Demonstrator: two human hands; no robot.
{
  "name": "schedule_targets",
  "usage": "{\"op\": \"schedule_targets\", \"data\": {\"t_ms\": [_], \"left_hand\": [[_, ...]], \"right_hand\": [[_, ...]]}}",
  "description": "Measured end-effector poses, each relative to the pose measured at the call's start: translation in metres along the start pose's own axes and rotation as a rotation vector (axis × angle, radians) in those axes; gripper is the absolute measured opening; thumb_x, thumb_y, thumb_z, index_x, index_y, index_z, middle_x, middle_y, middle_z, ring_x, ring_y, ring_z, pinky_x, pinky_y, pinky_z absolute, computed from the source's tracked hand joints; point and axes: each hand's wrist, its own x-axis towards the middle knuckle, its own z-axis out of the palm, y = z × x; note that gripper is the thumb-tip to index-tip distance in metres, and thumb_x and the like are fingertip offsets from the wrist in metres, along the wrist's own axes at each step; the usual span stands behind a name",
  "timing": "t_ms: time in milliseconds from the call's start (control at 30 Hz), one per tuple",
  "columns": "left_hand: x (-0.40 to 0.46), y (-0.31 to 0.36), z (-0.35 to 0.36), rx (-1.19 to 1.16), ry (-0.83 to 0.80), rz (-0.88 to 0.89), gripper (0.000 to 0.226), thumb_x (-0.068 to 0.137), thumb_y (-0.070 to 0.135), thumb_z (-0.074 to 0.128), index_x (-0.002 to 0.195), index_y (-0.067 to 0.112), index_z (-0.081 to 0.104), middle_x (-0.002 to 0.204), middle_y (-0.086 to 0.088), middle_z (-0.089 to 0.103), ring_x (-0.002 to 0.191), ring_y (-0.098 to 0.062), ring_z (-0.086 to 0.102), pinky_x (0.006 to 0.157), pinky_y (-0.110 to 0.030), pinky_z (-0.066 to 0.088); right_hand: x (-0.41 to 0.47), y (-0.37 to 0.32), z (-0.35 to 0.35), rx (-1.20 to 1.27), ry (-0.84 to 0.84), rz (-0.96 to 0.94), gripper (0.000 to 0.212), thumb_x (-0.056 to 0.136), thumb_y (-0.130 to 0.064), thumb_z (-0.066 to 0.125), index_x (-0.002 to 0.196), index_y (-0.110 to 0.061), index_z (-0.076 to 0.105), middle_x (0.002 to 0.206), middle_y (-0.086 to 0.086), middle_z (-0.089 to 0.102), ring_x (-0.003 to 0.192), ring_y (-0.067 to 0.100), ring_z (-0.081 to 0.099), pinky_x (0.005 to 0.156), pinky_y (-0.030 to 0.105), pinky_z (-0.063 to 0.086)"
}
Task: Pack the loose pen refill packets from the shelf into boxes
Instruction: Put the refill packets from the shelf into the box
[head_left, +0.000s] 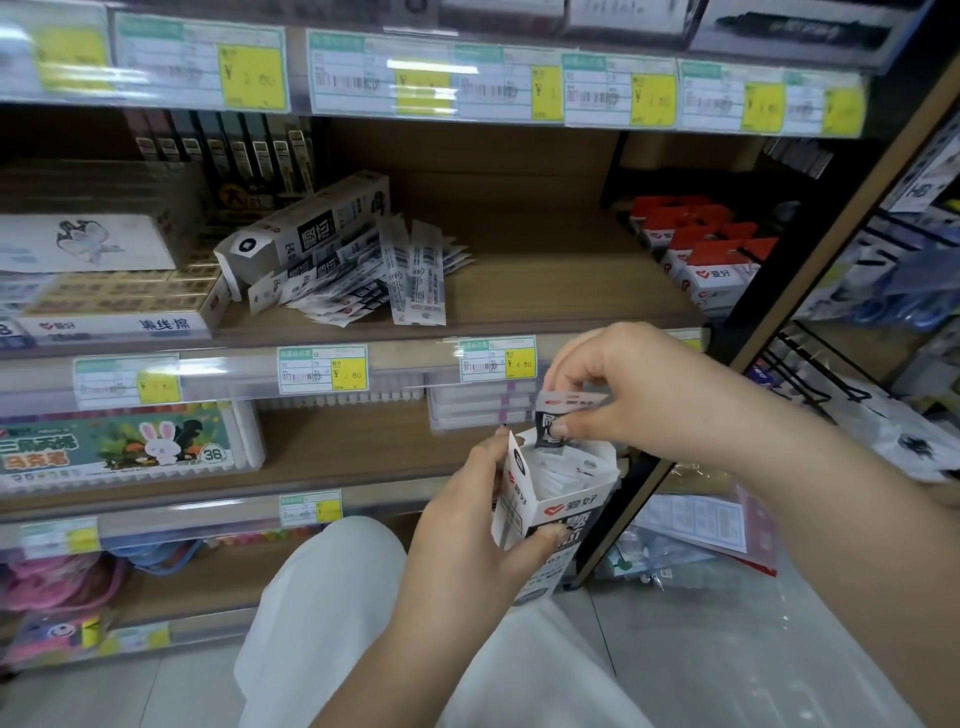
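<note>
My left hand (470, 512) grips a white and black refill box (558, 512) upright, its top flap open, with several packets inside. Just above the opening, my right hand (610, 387) pinches a black and white refill packet (558, 418) whose lower end is in the box mouth. On the middle shelf, a pile of loose refill packets (374, 275) lies fanned out. A second box of the same kind (306, 228) lies on its side on top of that pile, one end open.
The wooden shelf board (545, 291) right of the pile holds red and white boxes (701, 254) at its far right. Eraser boxes (114, 301) stand at the left. A dark shelf post (675, 457) runs behind the held box. My knee (332, 597) is below.
</note>
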Motion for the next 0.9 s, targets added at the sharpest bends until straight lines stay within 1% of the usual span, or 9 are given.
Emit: {"op": "schedule_targets", "data": {"t_ms": [167, 267, 333, 433, 567, 667, 767, 833, 900], "left_hand": [[0.001, 0.0, -0.001, -0.005, -0.001, 0.007, 0.067, 0.065, 0.038, 0.073, 0.121, 0.05, 0.037, 0.115, 0.025, 0.061, 0.11, 0.003, 0.055, 0.093, -0.032, 0.049], [0.001, 0.001, -0.001, -0.008, -0.002, 0.011, 0.068, 0.065, 0.039, 0.072, 0.12, 0.051, 0.035, 0.116, 0.025, 0.06, 0.111, 0.003, 0.055, 0.094, -0.032, 0.049], [0.0, 0.0, -0.001, -0.012, -0.005, 0.014, 0.069, 0.065, 0.039, 0.072, 0.123, 0.048, 0.036, 0.117, 0.024, 0.06, 0.112, 0.001, 0.056, 0.094, -0.033, 0.049], [0.001, -0.001, -0.002, -0.019, -0.01, 0.018, 0.067, 0.065, 0.035, 0.073, 0.122, 0.045, 0.038, 0.116, 0.023, 0.061, 0.111, 0.001, 0.057, 0.093, -0.033, 0.049], [0.003, -0.002, -0.003, -0.003, -0.034, 0.033, 0.069, 0.069, 0.029, 0.077, 0.127, 0.036, 0.042, 0.117, 0.021, 0.062, 0.11, 0.002, 0.057, 0.093, -0.033, 0.049], [0.005, -0.002, -0.002, -0.013, -0.032, 0.027, 0.068, 0.066, 0.033, 0.074, 0.126, 0.037, 0.042, 0.116, 0.02, 0.062, 0.109, 0.001, 0.058, 0.093, -0.033, 0.05], [0.004, 0.0, -0.002, -0.017, -0.037, 0.034, 0.068, 0.065, 0.036, 0.073, 0.126, 0.037, 0.042, 0.116, 0.021, 0.061, 0.109, 0.003, 0.057, 0.093, -0.031, 0.049], [0.001, 0.002, -0.002, 0.002, -0.048, 0.051, 0.069, 0.065, 0.038, 0.073, 0.126, 0.039, 0.041, 0.117, 0.023, 0.06, 0.109, 0.004, 0.055, 0.093, -0.028, 0.047], [-0.002, 0.004, -0.003, 0.001, -0.039, 0.06, 0.066, 0.065, 0.037, 0.073, 0.121, 0.05, 0.04, 0.115, 0.026, 0.059, 0.109, 0.007, 0.055, 0.093, -0.025, 0.046]], "right_hand": [[0.002, -0.008, 0.006, -0.154, -0.062, 0.011, 0.038, 0.078, -0.028, 0.071, 0.053, -0.035, 0.044, 0.106, -0.006, 0.062, 0.1, 0.015, 0.058, 0.088, 0.037, 0.047], [0.0, -0.011, 0.005, -0.2, -0.058, 0.004, 0.023, 0.077, -0.029, 0.07, 0.059, -0.029, 0.055, 0.099, -0.002, 0.065, 0.097, 0.017, 0.058, 0.087, 0.042, 0.048], [-0.002, -0.012, 0.001, -0.218, -0.039, -0.01, 0.01, 0.077, -0.031, 0.069, 0.076, -0.021, 0.068, 0.1, -0.001, 0.066, 0.099, 0.017, 0.057, 0.089, 0.043, 0.047], [-0.006, -0.018, -0.007, -0.198, 0.014, -0.028, 0.003, 0.079, -0.028, 0.069, 0.08, -0.025, 0.069, 0.1, -0.008, 0.064, 0.102, 0.015, 0.054, 0.09, 0.039, 0.046], [-0.001, -0.027, -0.01, -0.319, -0.048, 0.025, 0.016, 0.081, -0.024, 0.066, 0.069, -0.029, 0.058, 0.1, -0.003, 0.065, 0.099, 0.019, 0.058, 0.089, 0.041, 0.048], [0.004, -0.029, -0.01, -0.376, -0.064, 0.053, 0.002, 0.082, -0.026, 0.065, 0.082, -0.028, 0.067, 0.106, -0.004, 0.064, 0.105, 0.018, 0.056, 0.092, 0.039, 0.047], [0.006, -0.024, -0.004, -0.408, -0.024, 0.074, 0.001, 0.082, -0.022, 0.065, 0.08, -0.022, 0.065, 0.101, -0.002, 0.064, 0.098, 0.019, 0.056, 0.086, 0.037, 0.05], [0.007, -0.017, 0.003, -0.429, -0.026, 0.08, 0.01, 0.081, -0.022, 0.064, 0.09, -0.018, 0.069, 0.096, 0.001, 0.065, 0.095, 0.02, 0.056, 0.079, 0.033, 0.05], [0.007, -0.012, 0.006, -0.388, -0.049, 0.073, 0.014, 0.083, -0.024, 0.064, 0.093, -0.016, 0.069, 0.095, 0.001, 0.065, 0.095, 0.018, 0.054, 0.081, 0.034, 0.049]]}}
